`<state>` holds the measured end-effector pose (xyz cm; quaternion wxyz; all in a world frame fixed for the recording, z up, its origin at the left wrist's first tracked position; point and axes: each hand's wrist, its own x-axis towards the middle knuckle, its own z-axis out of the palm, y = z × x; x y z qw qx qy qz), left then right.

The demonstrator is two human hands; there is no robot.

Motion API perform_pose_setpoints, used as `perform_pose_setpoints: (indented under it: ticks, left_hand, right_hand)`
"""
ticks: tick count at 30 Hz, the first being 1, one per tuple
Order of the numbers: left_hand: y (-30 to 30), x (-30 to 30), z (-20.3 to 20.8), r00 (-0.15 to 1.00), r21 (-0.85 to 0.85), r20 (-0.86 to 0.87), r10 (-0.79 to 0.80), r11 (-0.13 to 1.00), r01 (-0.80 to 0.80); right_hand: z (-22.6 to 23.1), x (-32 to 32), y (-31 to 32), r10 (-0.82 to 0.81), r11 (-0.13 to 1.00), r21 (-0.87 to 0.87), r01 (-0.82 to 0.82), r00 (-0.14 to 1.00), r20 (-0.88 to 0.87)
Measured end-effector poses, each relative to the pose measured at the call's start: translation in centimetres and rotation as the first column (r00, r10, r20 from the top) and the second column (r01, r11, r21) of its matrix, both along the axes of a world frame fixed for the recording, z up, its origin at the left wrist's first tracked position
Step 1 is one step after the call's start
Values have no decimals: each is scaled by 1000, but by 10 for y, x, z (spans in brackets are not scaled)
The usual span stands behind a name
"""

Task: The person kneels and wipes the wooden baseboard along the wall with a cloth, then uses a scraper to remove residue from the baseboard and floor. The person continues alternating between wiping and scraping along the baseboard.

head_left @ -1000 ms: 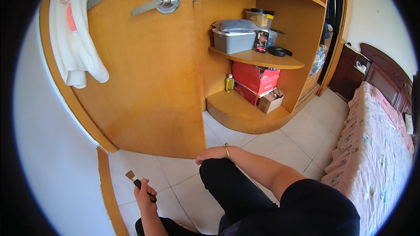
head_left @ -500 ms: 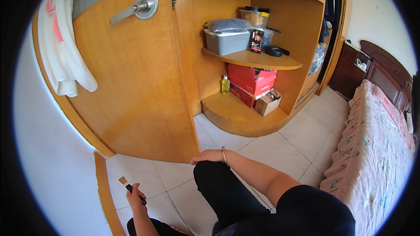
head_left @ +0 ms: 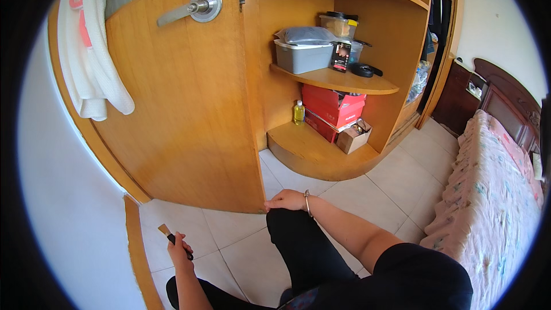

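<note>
In my left hand (head_left: pixel 180 247), low on the left, is a small flat brush (head_left: pixel 171 234) with a dark handle. My fingers wrap round the handle, and the tan bristles point up and left, apart from the door. My right hand (head_left: pixel 287 200), with a bracelet (head_left: pixel 307 202) at the wrist, lies over my bent knee (head_left: pixel 284 227). It looks empty, its fingers loosely stretched toward the lower corner of the wooden door (head_left: pixel 189 109). Whether the fingertips touch the door edge I cannot tell.
A rounded corner shelf (head_left: pixel 321 163) holds red boxes (head_left: pixel 336 109), a bottle of yellow liquid (head_left: pixel 299 113) and a grey bin (head_left: pixel 304 57). A bed (head_left: pixel 476 218) stands at the right. White cloth (head_left: pixel 89 80) hangs by the door handle (head_left: pixel 192 10). The wall (head_left: pixel 69 195) is close on my left.
The view has shifted slightly. My right hand and knee have moved a little to the right. The brush has turned a little in my left hand, so its bristles look narrower.
</note>
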<state>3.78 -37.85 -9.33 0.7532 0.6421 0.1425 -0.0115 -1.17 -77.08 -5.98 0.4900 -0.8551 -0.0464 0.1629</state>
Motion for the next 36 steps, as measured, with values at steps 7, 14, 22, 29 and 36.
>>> perform_pose_setpoints:
  ticks: [7,14,22,29,36]
  left_hand:
    - [-8,7,-1,1000,-25,-12,-4,1000,4]
    - [-29,4,5,998,-93,7,-62,994,62]
    - [-25,4,-3,999,-64,-27,-28,998,27]
    - [-11,-4,4,1000,-70,13,-10,997,11]
    - [-14,-5,7,1000,-104,18,-23,994,25]
  right_hand:
    - [6,0,-9,-29,987,155,44,995,-100]
    - [0,1,-21,-18,986,164,37,993,-117]
    - [31,26,22,112,830,-549,93,938,328]
    - [44,27,36,109,827,-562,16,976,188]
    - [46,30,41,107,800,-599,-31,990,92]
